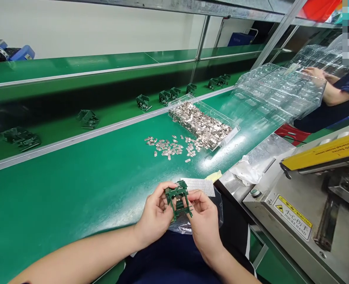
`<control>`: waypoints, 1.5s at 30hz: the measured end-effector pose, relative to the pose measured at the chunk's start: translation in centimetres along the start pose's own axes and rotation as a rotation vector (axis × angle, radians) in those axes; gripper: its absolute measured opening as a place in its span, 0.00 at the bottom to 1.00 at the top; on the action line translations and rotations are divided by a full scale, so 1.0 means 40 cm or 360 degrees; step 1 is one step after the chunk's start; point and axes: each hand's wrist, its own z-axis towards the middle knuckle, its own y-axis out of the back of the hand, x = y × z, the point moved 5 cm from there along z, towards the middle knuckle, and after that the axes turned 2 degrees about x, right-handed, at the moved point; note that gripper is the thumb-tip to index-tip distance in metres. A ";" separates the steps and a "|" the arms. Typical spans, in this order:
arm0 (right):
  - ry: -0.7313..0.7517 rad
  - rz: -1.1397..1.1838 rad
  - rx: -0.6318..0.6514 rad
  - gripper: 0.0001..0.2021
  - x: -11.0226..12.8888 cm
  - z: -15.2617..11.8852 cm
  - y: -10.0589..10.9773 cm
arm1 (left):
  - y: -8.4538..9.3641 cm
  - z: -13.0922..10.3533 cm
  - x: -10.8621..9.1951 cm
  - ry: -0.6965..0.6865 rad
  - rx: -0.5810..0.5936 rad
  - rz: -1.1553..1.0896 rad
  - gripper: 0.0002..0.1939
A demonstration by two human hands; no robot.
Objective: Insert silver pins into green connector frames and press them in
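1. From where I stand, the person's left hand [155, 215] has its fingers clamped on a dark green frame-like part [178, 193], gripping its left side.
2. The right hand [205, 215] has its fingers closed on the same part from the other side, near its lower right leg; the exact fingertip contact is partly hidden.
3. So the part is up between the 2 hands, in front of the person's body, at the near edge of the green table [73, 197].
4. Just behind the right hand lies a pale sheet [199, 186] with a grid pattern, and clear plastic film [220, 205] shows below and beside the hands.
5. Farther off on the table sits a clear tray [234, 136], heaped with small silver pieces [199, 120]; more loose pieces [168, 148] lie scattered by its near left side.
6. Past a metal rail [103, 131], similar green parts [143, 102] are spread in a line along a green strip.
7. To the right stands a machine with a yellow cover [325, 152] and a warning label [293, 217] reading "INJURE HAND".
8. Beyond it, a co-worker's hand [314, 73] is at some clear plastic trays [277, 90].
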 end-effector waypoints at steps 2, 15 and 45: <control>0.0003 0.0028 -0.0012 0.08 -0.004 -0.002 0.001 | -0.002 0.000 -0.001 0.0001 0.0004 0.0023 0.15; 0.0080 0.0064 -0.0158 0.08 -0.010 -0.031 0.094 | -0.069 0.073 -0.012 -0.0001 0.0178 0.0015 0.15; -0.0939 0.0265 0.0550 0.18 -0.156 0.076 0.170 | -0.181 0.171 0.040 -0.0529 0.0002 0.0906 0.18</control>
